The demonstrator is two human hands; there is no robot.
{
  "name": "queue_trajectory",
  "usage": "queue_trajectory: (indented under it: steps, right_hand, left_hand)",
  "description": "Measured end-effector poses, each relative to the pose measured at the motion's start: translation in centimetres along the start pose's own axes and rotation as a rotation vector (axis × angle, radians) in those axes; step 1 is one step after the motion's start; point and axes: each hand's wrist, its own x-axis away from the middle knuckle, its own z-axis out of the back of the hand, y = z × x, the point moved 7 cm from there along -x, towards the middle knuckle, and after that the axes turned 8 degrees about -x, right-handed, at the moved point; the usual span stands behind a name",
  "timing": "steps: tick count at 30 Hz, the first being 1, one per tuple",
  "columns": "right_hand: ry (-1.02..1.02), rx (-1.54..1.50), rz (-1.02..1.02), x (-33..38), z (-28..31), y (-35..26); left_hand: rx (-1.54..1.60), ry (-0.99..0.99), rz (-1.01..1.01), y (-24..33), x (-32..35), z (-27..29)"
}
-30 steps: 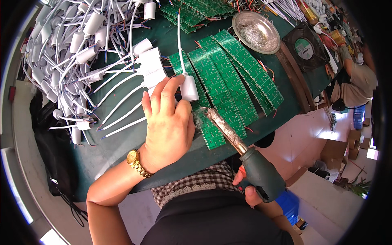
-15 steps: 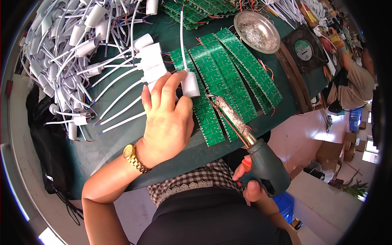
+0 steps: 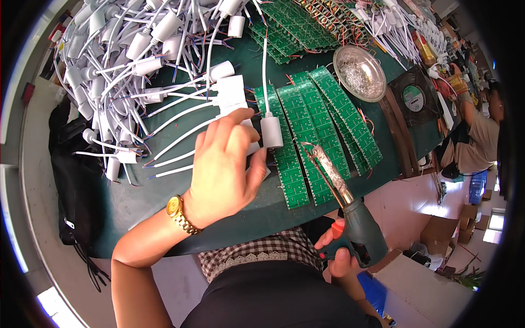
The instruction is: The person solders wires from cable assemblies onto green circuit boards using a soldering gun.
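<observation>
With my right hand (image 3: 341, 264) I am clenching a green soldering gun (image 3: 365, 235), its tip pointing beyond my grip over green circuit boards (image 3: 296, 112); my left hand (image 3: 225, 174) is curving over white sockets (image 3: 231, 91), thumb standing apart, pinching I cannot tell what, and a corded socket (image 3: 272, 133) is lying just right of its fingers

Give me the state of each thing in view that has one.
Left hand, over the row of white holders; grip unclear
Right hand, closed around the soldering gun
Soldering gun, held, tip over the circuit boards; heat unknown
Lone white holder, lying on the boards, cord pointing away
Circuit boards, laid in strips, some overlapping
Metal dish, containing silvery scraps
Black fan, spinning unclear
</observation>
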Motion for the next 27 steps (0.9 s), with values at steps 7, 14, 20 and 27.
queue_trajectory:
  steps: [7, 14, 20, 27]
  right_hand:
    - [0.124, -0.091, 0.019, -0.1, 0.2, -0.3]
    - [0.091, -0.079, 0.046, -0.5, 0.8, -0.2]
    - [0.159, -0.063, 0.064, -0.9, 1.9, -1.3]
    - [0.121, -0.097, 0.079, -0.9, 2.0, -1.3]
  left_hand:
    - [-0.503, -0.078, 0.274, -11.6, -2.6, 2.0]
    - [-0.581, 0.157, 0.183, -6.7, -3.2, 8.9]
    - [0.244, -0.217, 0.383, -1.2, 0.6, 10.3]
    - [-0.367, -0.626, 0.059, -0.2, 6.2, 2.4]
